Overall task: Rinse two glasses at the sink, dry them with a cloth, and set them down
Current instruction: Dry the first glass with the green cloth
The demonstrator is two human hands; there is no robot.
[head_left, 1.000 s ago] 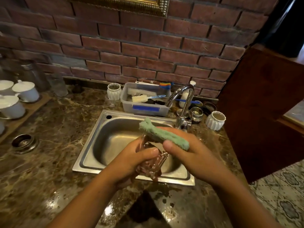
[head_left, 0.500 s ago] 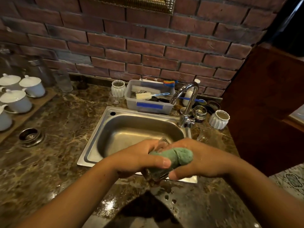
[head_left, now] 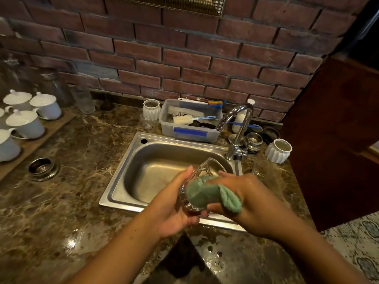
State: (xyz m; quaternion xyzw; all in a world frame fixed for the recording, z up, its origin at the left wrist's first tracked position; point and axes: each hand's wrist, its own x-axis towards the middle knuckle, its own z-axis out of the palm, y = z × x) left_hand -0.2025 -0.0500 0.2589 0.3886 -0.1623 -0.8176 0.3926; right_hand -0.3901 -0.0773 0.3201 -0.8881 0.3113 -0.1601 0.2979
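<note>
One fragile, slippery-looking glass (head_left: 206,168) is being gripped round its body by left hand (head_left: 173,203); cloth (head_left: 205,194) clutched in right hand (head_left: 258,201).

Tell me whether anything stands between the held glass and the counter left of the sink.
Nothing visible does. The left hand holds the glass over the sink front rim, and the right hand presses the green cloth on it. The counter there lies bare, the steel bowl farther left.

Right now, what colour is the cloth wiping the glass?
Green. The cloth shows best in the head view, held in the right hand.
</note>
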